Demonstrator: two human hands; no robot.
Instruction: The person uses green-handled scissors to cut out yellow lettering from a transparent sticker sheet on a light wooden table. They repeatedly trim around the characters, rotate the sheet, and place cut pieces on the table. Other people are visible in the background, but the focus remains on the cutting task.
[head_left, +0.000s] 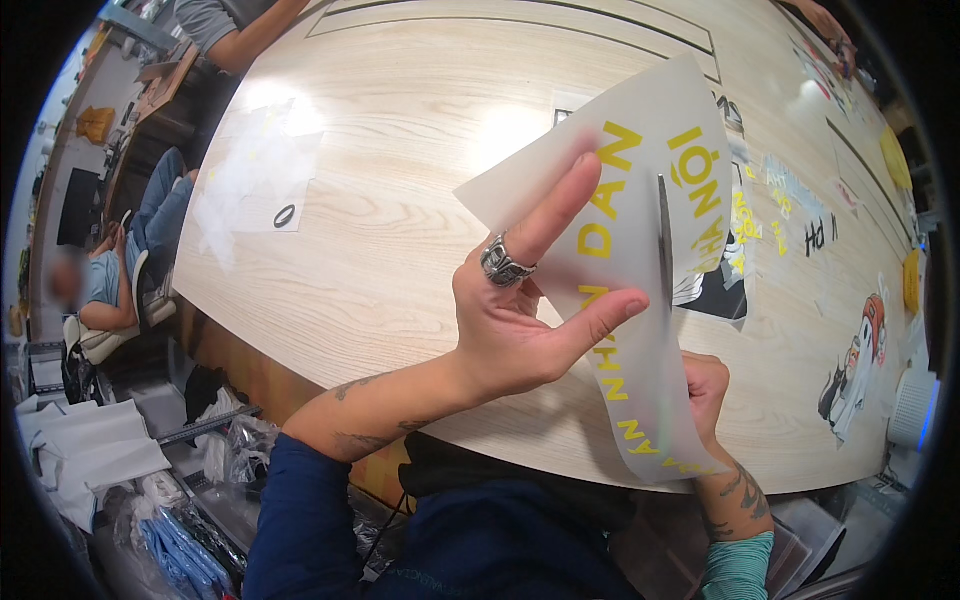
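Observation:
A translucent film sheet (555, 161) with yellow printed lettering hangs above the wooden table, its lower end curling toward me. My left hand (510, 322), wearing a silver ring (506, 261), pinches the sheet at its left side between index finger and a finger blurred behind the film. The thumb lies across the front of it. One scissor blade (664, 240) shows along a cut between two lines of letters. Behind the sheet's lower right, my right hand (706, 386) is closed around the scissors, whose greenish handle shows only faintly through the film.
Letter cutouts (780, 202) and a ghost-figure print (862, 360) lie on the right of the table (375, 247). Clear film scraps (255, 180) and a black ring (284, 217) are at left. A seated person (112, 277) is beyond the left edge; other people's arms (247, 37) reach in.

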